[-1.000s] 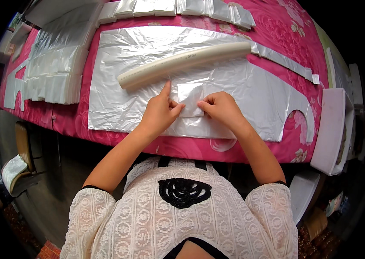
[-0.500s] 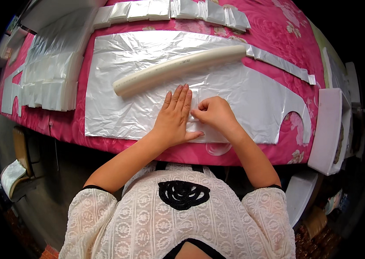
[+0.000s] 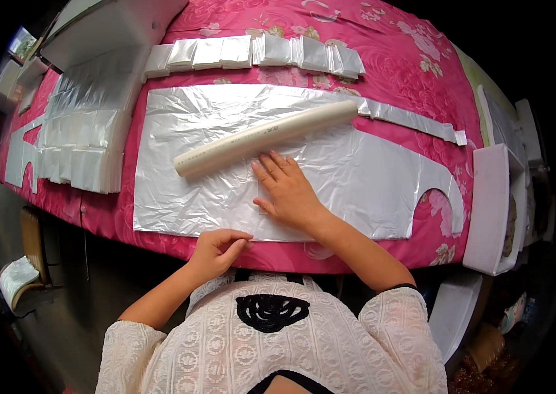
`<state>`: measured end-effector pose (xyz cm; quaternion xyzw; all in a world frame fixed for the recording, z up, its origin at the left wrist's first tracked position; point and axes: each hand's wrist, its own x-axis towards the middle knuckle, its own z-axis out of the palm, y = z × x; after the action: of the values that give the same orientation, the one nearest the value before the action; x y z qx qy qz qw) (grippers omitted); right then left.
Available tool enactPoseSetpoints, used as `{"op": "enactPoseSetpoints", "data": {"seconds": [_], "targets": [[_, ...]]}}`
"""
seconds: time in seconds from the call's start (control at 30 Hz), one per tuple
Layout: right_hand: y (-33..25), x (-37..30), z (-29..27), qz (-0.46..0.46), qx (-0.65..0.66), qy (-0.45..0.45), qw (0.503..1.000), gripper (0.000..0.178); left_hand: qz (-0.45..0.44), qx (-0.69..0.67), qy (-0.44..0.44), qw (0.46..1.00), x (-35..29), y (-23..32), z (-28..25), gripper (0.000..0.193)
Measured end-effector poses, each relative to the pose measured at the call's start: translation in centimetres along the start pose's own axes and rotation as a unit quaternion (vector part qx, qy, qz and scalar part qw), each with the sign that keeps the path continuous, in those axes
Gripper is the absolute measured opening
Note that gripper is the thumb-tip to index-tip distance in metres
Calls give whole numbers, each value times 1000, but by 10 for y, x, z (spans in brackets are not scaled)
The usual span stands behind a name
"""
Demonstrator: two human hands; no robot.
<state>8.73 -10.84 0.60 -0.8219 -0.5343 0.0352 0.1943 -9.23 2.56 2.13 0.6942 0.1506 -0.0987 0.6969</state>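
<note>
Silver plastic bag [image 3: 350,180] flat on pink cloth [image 3: 330,259], white pipe [image 3: 265,140] lying across it. Right hand [image 3: 288,194] palm-down on bag, fingers spread, just below pipe. Left hand [image 3: 215,254] at bag's near edge, fingers curled, thumb near forefinger; can't tell if gripping. Bag stack [image 3: 84,144] far left.

Unreadable print on a plastic tube [image 3: 266,139]
Small dark marks run along it, beyond and to the left of the right hand [image 3: 289,196], too small to read.
</note>
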Motion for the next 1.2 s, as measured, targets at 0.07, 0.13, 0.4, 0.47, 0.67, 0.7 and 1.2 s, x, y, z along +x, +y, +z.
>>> {"op": "enactPoseSetpoints", "data": {"seconds": [0.07, 0.13, 0.4, 0.47, 0.67, 0.7, 1.2], "targets": [[-17, 1, 16, 33, 41, -44, 998, 71, -147, -93, -52, 983, -24, -19, -16, 25], [-47, -2, 28, 52, 75, -59, 994, 73, -274, -152, -62, 947, -42, -28, -26, 30], [-127, -9, 50, -70, 285, -156, 943, 58, -259, -242, 138, 925, -57, -12, -3, 20], [-113, 5, 28, -134, 249, -189, 940, 45, -181, -81, 80, 977, -64, -30, -24, 15], [-33, 24, -24, -204, 262, -78, 940, 9, 40, 337, 83, 937, -33, 32, -28, 22], [-12, 28, -40, -166, 316, -50, 933, 11, 86, 324, 112, 936, -28, 35, -28, 24], [261, 114, -74, 446, -67, 264, 853, 50, 82, 268, 97, 955, -5, 38, -27, 29]]}}
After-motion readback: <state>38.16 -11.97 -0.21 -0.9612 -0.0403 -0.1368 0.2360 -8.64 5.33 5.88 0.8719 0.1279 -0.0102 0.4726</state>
